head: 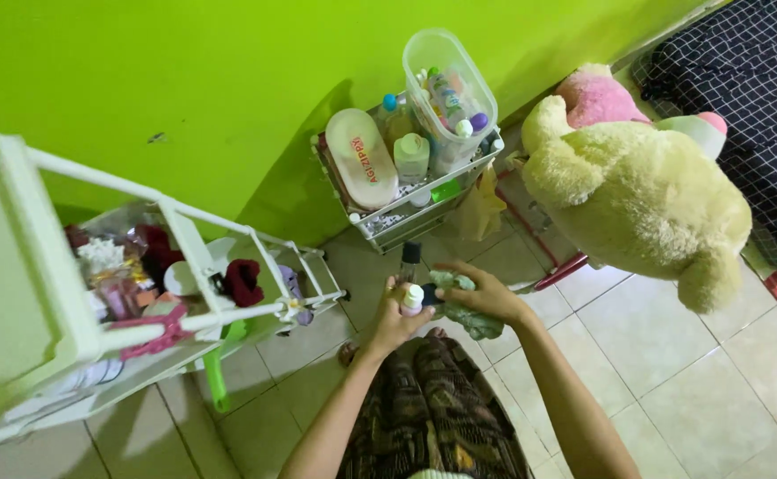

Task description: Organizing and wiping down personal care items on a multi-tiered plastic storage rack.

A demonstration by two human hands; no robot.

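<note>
My left hand (391, 321) grips a small bottle with a white cap (413, 298) just above my lap. My right hand (481, 291) holds a crumpled pale green cloth (465, 312) pressed against the side of that bottle. A clear bottle with a black cap (410, 260) stands on the floor tiles right behind both hands. My patterned trousers (433, 408) fill the bottom middle of the view.
A small white wire rack (403, 213) by the green wall carries several bottles and a clear tub. A larger white rack (184, 266) with clutter stands at left. A big cream plush toy (637, 195) leans at right beside a checked mattress (743, 80).
</note>
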